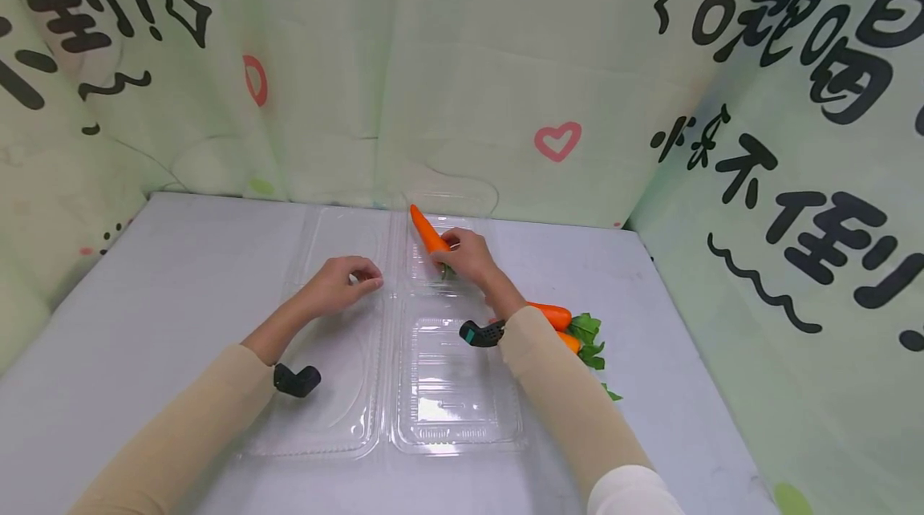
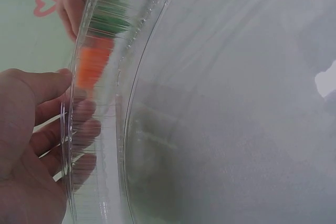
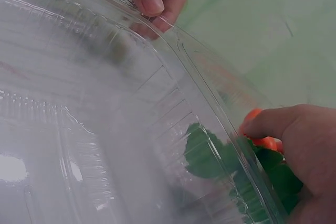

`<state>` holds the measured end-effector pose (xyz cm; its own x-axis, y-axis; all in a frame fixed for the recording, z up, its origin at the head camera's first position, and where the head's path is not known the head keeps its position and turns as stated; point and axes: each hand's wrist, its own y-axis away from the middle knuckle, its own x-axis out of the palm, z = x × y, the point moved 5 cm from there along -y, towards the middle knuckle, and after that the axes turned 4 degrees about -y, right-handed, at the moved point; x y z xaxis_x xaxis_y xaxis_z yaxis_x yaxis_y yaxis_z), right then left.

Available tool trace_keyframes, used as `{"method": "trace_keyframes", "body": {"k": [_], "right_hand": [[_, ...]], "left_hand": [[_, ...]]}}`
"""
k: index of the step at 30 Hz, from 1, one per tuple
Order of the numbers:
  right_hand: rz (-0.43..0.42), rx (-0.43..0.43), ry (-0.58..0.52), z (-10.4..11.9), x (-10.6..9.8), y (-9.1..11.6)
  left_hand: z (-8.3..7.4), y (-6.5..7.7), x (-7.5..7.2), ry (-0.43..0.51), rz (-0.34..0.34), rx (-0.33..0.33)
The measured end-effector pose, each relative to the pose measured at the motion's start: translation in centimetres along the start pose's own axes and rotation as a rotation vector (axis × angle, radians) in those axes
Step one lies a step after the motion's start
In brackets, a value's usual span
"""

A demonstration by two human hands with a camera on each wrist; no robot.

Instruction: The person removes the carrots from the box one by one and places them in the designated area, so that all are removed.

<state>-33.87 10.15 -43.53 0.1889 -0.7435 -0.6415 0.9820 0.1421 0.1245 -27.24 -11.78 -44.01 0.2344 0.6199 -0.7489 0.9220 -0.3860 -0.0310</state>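
Observation:
My right hand [image 1: 469, 256] holds an orange carrot [image 1: 426, 228] near its leafy green top. The carrot's tip points away from me, over the far part of the clear plastic containers. In the right wrist view, green leaves [image 3: 281, 182] hang under the thumb. My left hand [image 1: 339, 286] is loosely curled beside the containers' middle ridge. Its fingertips [image 2: 86, 129] show through clear plastic in the left wrist view; whether they touch it is hard to tell. A clear plastic container [image 1: 458, 439] with a ribbed base lies nearer me, its flat lid [image 1: 318, 427] spread to the left.
More carrots [image 1: 552, 314] with green leaves lie on the white table [image 1: 144, 298], partly behind my right forearm. A pale green curtain [image 1: 462, 58] with black writing and pink hearts stands at the back and sides.

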Motion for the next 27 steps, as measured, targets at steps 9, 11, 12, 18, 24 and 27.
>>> {"method": "trace_keyframes", "body": {"k": [9, 11, 12, 18, 24, 27], "right_hand": [[0.001, 0.006, -0.036, 0.1, -0.5, 0.6], [0.000, 0.009, -0.038, 0.1, -0.5, 0.6], [-0.001, 0.008, -0.040, 0.1, -0.6, 0.7], [-0.002, 0.006, -0.055, 0.2, -0.8, 0.9], [0.003, 0.001, -0.064, 0.1, -1.0, 1.1], [-0.002, -0.014, -0.065, 0.1, -1.1, 1.2]], "left_hand": [[0.0, 0.0, 0.0, -0.003, 0.001, -0.004], [0.0, 0.0, 0.0, -0.003, 0.002, -0.006], [0.0, 0.0, 0.0, -0.003, 0.004, -0.009], [0.1, 0.0, 0.0, -0.004, 0.010, -0.017], [0.1, 0.0, -0.1, -0.007, 0.010, -0.012], [0.1, 0.0, -0.1, -0.006, 0.013, -0.007]]}}
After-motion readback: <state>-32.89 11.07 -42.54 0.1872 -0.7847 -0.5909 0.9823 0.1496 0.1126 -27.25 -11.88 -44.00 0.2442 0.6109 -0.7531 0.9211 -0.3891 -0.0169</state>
